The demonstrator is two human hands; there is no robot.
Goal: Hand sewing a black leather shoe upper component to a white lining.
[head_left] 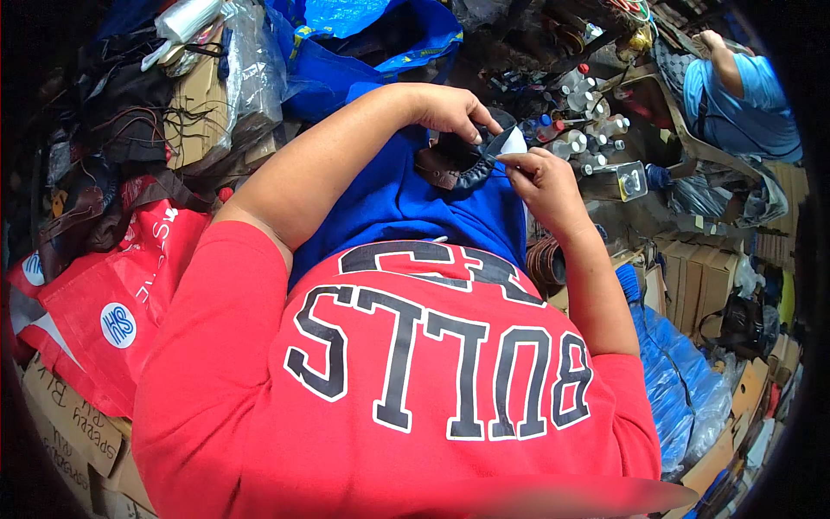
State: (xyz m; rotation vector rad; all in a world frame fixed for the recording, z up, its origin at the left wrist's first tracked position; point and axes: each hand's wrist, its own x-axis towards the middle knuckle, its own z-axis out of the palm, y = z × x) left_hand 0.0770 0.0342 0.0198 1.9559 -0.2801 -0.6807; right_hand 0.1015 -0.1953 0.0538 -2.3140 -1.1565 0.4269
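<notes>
Both hands pinch a dark leather shoe upper [462,160] over the lap — left hand [450,111] grips its far edge, right hand [543,180] its right end; long axis runs left-right between them.

I am looking down over a red shirt [406,389] at both hands working over a blue-clad lap [406,203]. My left hand [454,108] is pinching the top edge of a dark leather piece [462,160], and my right hand [545,182] is gripping its right end, where a pale lining [514,141] is showing. A red bag [104,303] is lying at my left (among dark leather scraps). Small bottles [584,143] are standing just beyond the hands, and another person in a blue shirt [748,104] is sitting at upper right.
</notes>
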